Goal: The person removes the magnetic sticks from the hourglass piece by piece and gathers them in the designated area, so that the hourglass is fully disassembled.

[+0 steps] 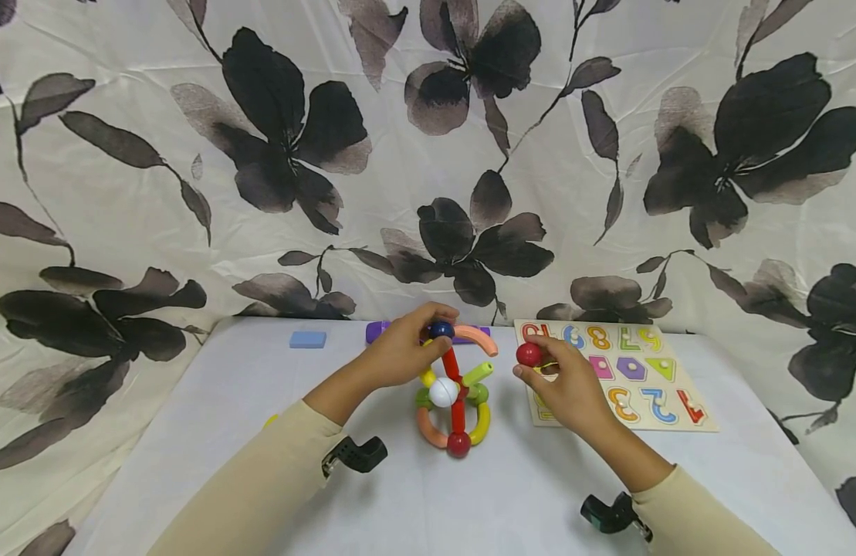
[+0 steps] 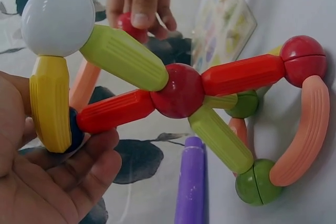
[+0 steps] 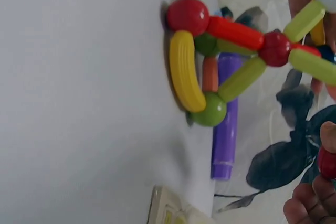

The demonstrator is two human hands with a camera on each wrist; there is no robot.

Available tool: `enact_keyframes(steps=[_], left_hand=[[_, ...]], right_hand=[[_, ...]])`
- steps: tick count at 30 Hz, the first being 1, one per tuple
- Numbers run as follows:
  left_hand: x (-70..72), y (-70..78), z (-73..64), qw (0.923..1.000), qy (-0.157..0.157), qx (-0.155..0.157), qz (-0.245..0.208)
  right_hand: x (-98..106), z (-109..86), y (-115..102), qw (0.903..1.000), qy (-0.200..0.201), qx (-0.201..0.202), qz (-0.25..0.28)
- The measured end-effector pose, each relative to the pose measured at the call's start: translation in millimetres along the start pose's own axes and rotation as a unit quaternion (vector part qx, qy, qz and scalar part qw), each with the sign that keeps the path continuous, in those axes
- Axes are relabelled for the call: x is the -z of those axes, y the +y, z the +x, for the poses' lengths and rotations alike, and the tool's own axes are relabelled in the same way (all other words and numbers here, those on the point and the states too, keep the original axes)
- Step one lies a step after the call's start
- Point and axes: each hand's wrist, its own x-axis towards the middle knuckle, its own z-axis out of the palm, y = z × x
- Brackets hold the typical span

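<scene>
A structure of coloured balls and rods (image 1: pixel 458 417) stands on the table, with a red ball (image 2: pixel 177 91) at its hub and a ring of curved rods at its base. My left hand (image 1: pixel 400 347) grips the dark blue ball (image 1: pixel 441 330) at its top; in the left wrist view the fingers partly hide that ball. A curved salmon rod (image 1: pixel 476 337) sticks out from the blue ball to the right. The white ball (image 2: pixel 58 18) joins a yellow rod and a light green rod. Apart from the structure, my right hand (image 1: pixel 573 386) pinches a loose red ball (image 1: pixel 529 354) between thumb and fingers.
Behind the structure lies a purple tube (image 3: pixel 226 124). A number and shape puzzle board (image 1: pixel 678 421) lies at the right, under my right hand. A blue block (image 1: pixel 308 340) sits at the back left. A flowered cloth (image 1: pixel 608 154) hangs behind the white table (image 1: pixel 525 502).
</scene>
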Motion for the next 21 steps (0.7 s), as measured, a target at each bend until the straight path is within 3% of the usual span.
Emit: enact_keyframes(steps=[5,10,21], left_hand=[[-0.7,-4.4,0.1,0.9995,0.009,0.009,-0.028],[-0.7,-8.3,-2.2,0.9974,0.013,0.030,-0.064],[0.1,-15.6,-11.4,0.9938,0.016,0.022,-0.108]], right_hand=[[-1.1,9.2,10.7,0.9996,-0.014,0.002,-0.026],[-7.3,18.3,18.6,0.9984,-0.023,-0.041,-0.031],[-19.9,40.8,34.0,0.9950,-0.047,-0.066,-0.058]])
